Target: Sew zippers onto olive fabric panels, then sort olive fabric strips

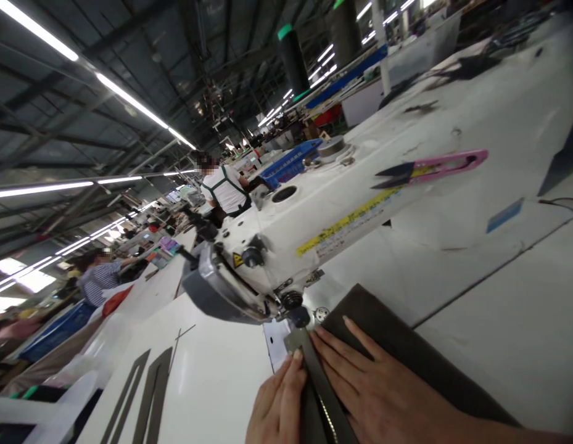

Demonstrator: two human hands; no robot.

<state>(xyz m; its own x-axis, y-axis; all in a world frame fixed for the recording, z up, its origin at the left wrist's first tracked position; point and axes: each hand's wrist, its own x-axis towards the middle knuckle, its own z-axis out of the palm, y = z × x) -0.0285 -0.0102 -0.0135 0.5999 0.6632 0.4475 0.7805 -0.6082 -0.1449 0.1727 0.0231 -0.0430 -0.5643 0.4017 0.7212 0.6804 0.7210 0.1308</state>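
A white sewing machine crosses the middle of the view, its needle area just beyond my fingertips. Under it runs a dark grey-brown zipper strip with a line of gold-coloured teeth. My left hand is closed, thumb and finger pressed together at the strip's left edge. Flat on the dark fabric panel lies my right hand, its fingers stretched toward the machine foot and along the strip's right side. The needle tip is hidden behind the machine head.
Pink-handled thread snips rest on top of the machine arm. Two slotted dark strips lie on the white table at left. Behind the machine stands a blue basket. A person in a white shirt and another in stripes are farther off.
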